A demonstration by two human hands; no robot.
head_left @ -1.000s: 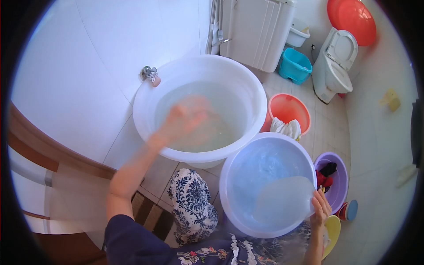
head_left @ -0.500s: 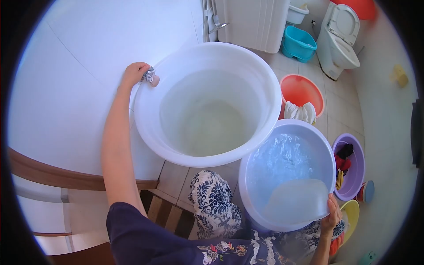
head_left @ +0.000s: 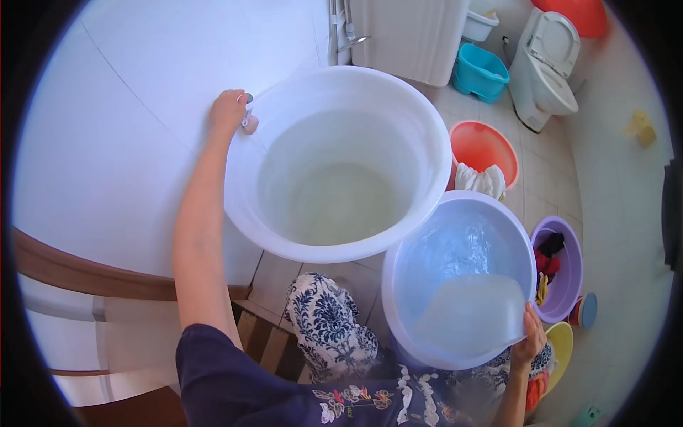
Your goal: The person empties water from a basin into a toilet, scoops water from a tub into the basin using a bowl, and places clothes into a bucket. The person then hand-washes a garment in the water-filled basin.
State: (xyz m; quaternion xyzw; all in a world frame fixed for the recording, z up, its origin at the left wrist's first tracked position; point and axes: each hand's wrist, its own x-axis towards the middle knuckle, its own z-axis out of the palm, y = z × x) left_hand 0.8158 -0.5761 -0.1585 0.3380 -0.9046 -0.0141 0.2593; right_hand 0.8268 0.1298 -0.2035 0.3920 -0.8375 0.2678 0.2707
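My left hand (head_left: 228, 112) is closed around the handle of a wall tap (head_left: 247, 99), at the left rim of a large white tub (head_left: 245, 231). A pinkish piece with something pale tied on it (head_left: 249, 126) hangs at the tap's outlet, over the rim. Cloudy water (head_left: 341, 199) stands in the tub. My right hand (head_left: 528, 338) grips the edge of a translucent, rounded plastic piece (head_left: 469, 313), whose exact kind I cannot tell. That piece lies tilted in a pale blue basin (head_left: 395, 285) of rippling water, at the near right side.
An orange bucket (head_left: 491, 139) with white cloth (head_left: 481, 179) over its rim stands behind the basin. To the right are a purple basin (head_left: 567, 285) of clothes and a yellow basin (head_left: 562, 356). A turquoise tub (head_left: 480, 71) and a toilet (head_left: 544, 85) stand at the back.
My left hand has shifted slightly up and right at the tap, its grip turned. The basin water ripples differently. My right hand keeps its hold on the plastic piece.
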